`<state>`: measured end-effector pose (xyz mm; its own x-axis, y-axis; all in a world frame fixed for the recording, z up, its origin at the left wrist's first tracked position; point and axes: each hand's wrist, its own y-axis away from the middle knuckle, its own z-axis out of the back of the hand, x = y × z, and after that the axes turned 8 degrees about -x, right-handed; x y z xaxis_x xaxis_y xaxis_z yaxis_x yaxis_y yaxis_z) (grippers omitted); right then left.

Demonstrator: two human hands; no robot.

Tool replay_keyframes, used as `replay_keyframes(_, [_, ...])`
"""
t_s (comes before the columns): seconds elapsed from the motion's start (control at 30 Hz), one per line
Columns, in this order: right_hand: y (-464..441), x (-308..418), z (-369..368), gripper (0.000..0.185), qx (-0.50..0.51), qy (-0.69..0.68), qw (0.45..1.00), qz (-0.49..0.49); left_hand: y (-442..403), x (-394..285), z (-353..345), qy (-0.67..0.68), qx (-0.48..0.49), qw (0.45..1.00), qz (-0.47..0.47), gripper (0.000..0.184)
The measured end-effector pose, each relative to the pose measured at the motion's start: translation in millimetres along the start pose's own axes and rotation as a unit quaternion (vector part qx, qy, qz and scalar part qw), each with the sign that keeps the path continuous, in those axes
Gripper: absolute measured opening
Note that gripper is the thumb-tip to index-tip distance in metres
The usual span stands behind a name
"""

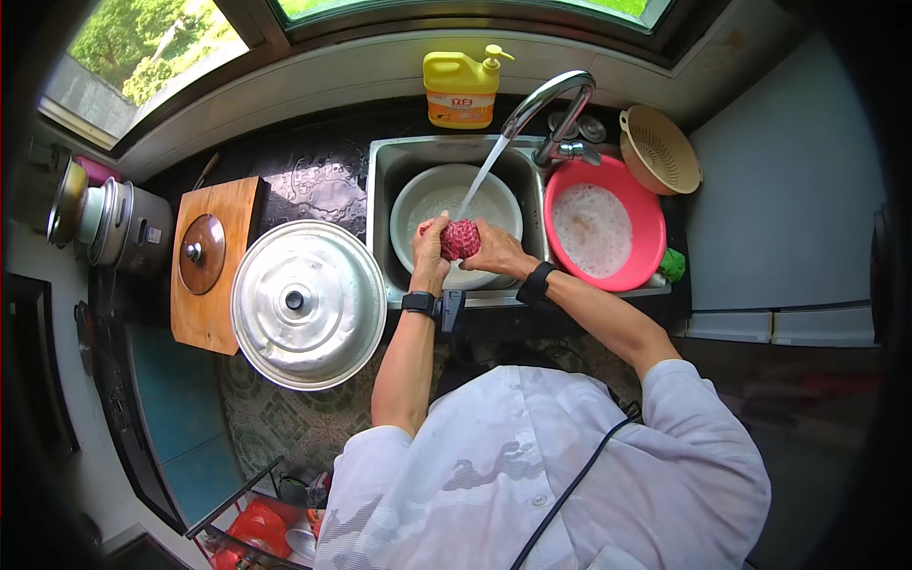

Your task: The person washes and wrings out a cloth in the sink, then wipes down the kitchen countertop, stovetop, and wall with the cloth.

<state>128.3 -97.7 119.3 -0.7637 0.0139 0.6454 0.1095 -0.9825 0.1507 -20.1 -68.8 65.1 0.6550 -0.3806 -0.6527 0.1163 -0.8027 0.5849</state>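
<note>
A bunched red-and-white dishcloth [461,239] is held between my two hands over a pale basin [407,195] in the left bowl of the sink. My left hand [430,249] is closed on its left side, thumb toward the top. On the other side my right hand [496,249] presses against it with bent fingers. From the chrome faucet [562,90] a stream of water [483,174] runs down just above the cloth into the basin, where water stands. Part of the cloth is hidden by my fingers.
To the right, a pink basin [649,223] holds foamy water, with a tan colander [657,147] behind it. A yellow detergent bottle [461,90] stands behind the sink. At left are a large metal lid [309,304], a wooden board [204,318] and a small glass lid [202,255].
</note>
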Motion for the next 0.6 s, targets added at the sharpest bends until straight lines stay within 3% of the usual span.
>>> replay_keyframes(0.1, [5.5, -2.0, 5.2, 0.074, -0.012, -0.046, 0.999, -0.007, 9.6, -4.2, 4.6, 0.066, 0.043, 0.996, 0.052, 0.026])
replay_keyframes(0.17, [9.6, -7.3, 3.5, 0.075, -0.021, -0.067, 0.997, -0.015, 18.4, -7.4, 6.5, 0.052, 0.111, 0.990, 0.062, 0.025])
replay_keyframes(0.23, [18.5, 6.0, 17.0, 0.068, 0.007, -0.187, 0.979, -0.085, 39.0, -23.0, 6.4, -0.016, 0.099, 0.992, 0.081, 0.021])
replay_keyframes(0.27, [19.5, -0.8, 11.7, 0.057, 0.005, -0.283, 0.954, -0.103, 41.0, -27.4, 9.7, -0.019, 0.137, 0.989, 0.060, 0.021])
replay_keyframes(0.3, [26.0, 13.1, 30.2, 0.053, 0.067, -0.342, 0.926, -0.147, 42.1, -32.5, 12.5, -0.021, 0.176, 0.983, 0.039, 0.020])
replay_keyframes(0.37, [31.6, 14.2, 38.7, 0.047, 0.133, -0.569, 0.789, -0.187, 59.1, -47.7, 15.4, 0.007, 0.223, 0.974, 0.040, 0.030])
replay_keyframes(0.4, [34.7, 21.6, 43.8, 0.047, 0.134, -0.569, 0.790, -0.187, 75.2, -57.8, 11.0, 0.037, 0.228, 0.973, 0.022, 0.037])
replay_keyframes(0.47, [44.7, 36.1, 53.3, 0.043, 0.139, -0.656, 0.721, -0.178, 89.9, -65.6, 21.6, 0.053, 0.291, 0.955, 0.013, 0.057])
replay_keyframes(0.5, [46.3, 37.0, 55.0, 0.043, 0.140, -0.655, 0.722, -0.176, 99.6, -68.1, 22.3, 0.054, 0.291, 0.955, 0.011, 0.057])
replay_keyframes(0.6, [56.7, 45.5, 56.6, 0.039, 0.115, -0.512, 0.851, -0.029, 126.3, -71.2, 27.3, 0.095, 0.231, 0.968, -0.005, 0.069])
